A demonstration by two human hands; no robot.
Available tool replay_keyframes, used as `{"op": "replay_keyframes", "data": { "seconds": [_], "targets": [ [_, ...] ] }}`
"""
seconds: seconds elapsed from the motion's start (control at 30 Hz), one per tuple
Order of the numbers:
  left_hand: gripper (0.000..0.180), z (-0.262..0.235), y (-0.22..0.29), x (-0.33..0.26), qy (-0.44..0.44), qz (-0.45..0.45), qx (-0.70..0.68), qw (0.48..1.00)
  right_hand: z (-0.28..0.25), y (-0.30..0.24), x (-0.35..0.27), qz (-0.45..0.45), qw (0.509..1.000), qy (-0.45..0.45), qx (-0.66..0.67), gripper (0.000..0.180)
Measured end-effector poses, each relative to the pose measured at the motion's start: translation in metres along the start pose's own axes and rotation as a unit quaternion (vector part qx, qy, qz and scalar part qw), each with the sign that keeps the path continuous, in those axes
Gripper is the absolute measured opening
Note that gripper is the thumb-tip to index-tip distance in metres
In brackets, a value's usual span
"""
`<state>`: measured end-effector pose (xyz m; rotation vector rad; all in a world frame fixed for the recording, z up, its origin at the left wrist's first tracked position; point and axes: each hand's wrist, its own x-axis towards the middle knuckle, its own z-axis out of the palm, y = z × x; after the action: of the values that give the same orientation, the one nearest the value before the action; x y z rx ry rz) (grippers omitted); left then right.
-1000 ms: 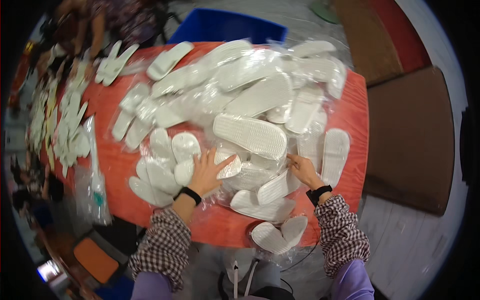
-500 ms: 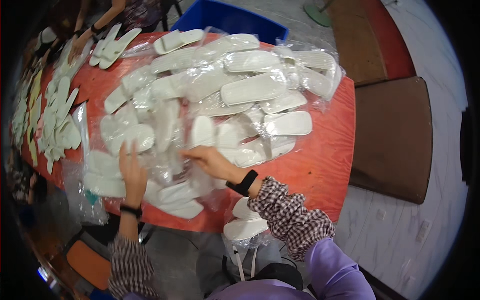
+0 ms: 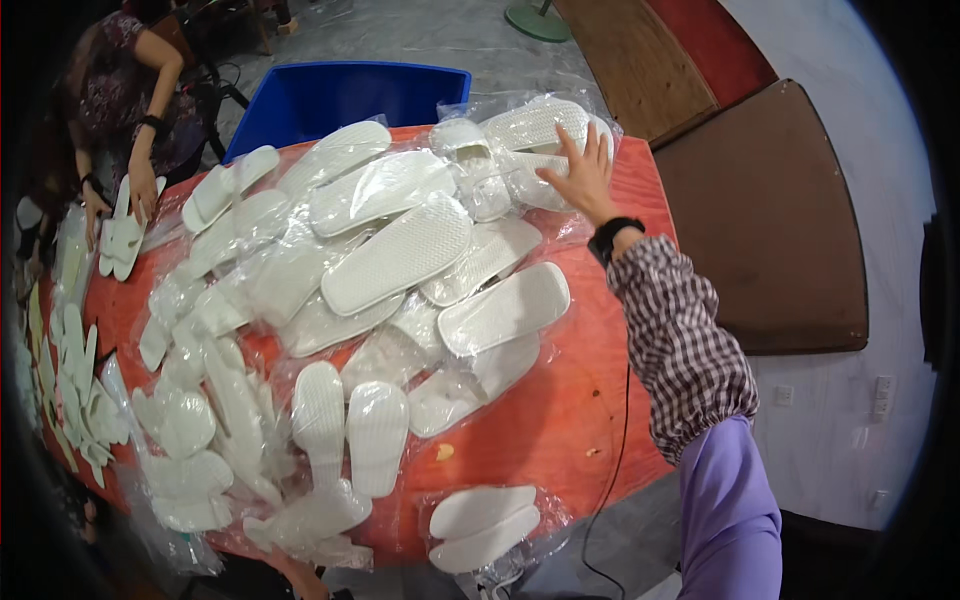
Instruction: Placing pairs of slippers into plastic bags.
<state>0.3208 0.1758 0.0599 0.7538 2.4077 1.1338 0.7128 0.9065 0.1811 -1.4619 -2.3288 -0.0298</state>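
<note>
My right hand is stretched out over the far right corner of the table, its fingers spread at a bagged pair of white slippers. Whether the fingertips press on the plastic, I cannot tell. Of my left hand, only a part near the wrist shows at the bottom edge, by a bagged pair of slippers; its fingers are hidden. Many white slippers in clear bags lie heaped across the red table. One bagged pair lies apart at the near edge.
A blue bin stands beyond the far edge. On the far left, another person's hands hold a pair of white slippers. Unbagged slippers are piled at the left. A brown board is to the right; a black cable hangs nearby.
My right hand has gone from the middle of the heap to its far right corner. My left hand has dropped to the bottom edge. The view has shifted rightward and closer.
</note>
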Motion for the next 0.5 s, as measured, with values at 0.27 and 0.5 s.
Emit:
{"op": "replay_keyframes", "data": {
  "seconds": [0.27,0.5],
  "targets": [
    [0.063,0.020,-0.019,-0.021,-0.147,-0.008,-0.025,0.989,0.061,0.050,-0.059,0.032,0.961,-0.238,0.139,0.082],
    [0.063,0.003,-0.020,-0.054,-0.236,-0.030,-0.082,0.968,0.041,-0.035,-0.161,-0.003,0.871,-0.351,0.343,0.075]
  ]
}}
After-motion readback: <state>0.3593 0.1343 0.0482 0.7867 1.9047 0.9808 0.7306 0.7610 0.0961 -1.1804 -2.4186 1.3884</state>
